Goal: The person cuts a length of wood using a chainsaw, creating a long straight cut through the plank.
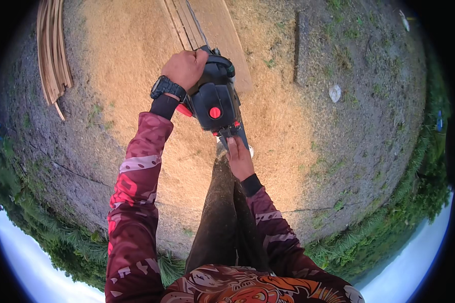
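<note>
A black moulded-plastic chainsaw (216,96) with a round red knob (215,112) is held at the near end of a broad, smooth, pale-brown wooden plank (227,30) — its slim dark bar (197,24) runs along the plank's left edge. The left hand (184,69) curls its fingers round the front handle; the right hand (240,157) closes on the rear grip. Fluffy golden sawdust (121,65) surrounds them. Pale lettering marks the patterned maroon shirt (227,288), too small to read surely.
</note>
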`<move>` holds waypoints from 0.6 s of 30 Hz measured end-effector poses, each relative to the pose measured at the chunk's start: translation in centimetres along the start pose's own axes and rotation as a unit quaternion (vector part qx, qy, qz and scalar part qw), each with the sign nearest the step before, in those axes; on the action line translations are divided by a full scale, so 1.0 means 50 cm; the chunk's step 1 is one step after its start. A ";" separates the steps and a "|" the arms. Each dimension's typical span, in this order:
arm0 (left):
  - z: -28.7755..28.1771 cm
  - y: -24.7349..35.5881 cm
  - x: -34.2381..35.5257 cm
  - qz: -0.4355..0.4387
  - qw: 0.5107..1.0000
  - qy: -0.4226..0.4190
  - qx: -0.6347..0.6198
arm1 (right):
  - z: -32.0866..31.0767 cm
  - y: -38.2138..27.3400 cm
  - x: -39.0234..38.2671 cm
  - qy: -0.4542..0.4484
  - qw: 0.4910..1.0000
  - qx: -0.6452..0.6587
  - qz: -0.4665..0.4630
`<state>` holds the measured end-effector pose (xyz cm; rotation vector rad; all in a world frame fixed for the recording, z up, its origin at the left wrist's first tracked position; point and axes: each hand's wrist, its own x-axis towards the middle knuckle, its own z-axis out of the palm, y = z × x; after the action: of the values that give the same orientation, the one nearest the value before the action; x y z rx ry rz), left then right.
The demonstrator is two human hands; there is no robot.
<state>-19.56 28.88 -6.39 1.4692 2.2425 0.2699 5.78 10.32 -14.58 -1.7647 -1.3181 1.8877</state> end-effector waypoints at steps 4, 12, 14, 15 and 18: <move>-0.001 -0.017 0.030 0.023 1.000 -0.007 0.003 | 0.007 -0.024 0.016 0.005 1.000 -0.005 -0.010; -0.012 -0.023 0.053 0.009 1.000 0.013 -0.025 | 0.018 -0.033 0.034 0.010 1.000 -0.006 -0.011; -0.020 -0.022 0.062 0.015 1.000 0.011 -0.023 | 0.019 -0.037 0.041 0.004 1.000 0.008 -0.009; -0.027 -0.023 0.065 0.019 1.000 0.009 -0.020 | 0.021 -0.051 0.042 -0.005 1.000 0.022 -0.005; -0.052 -0.023 0.085 0.014 1.000 0.010 0.000 | 0.022 -0.097 0.051 -0.004 1.000 -0.024 -0.012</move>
<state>-23.12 32.47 -5.64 1.5061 2.2400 0.2945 2.31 14.36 -12.93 -1.7567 -1.3926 1.8670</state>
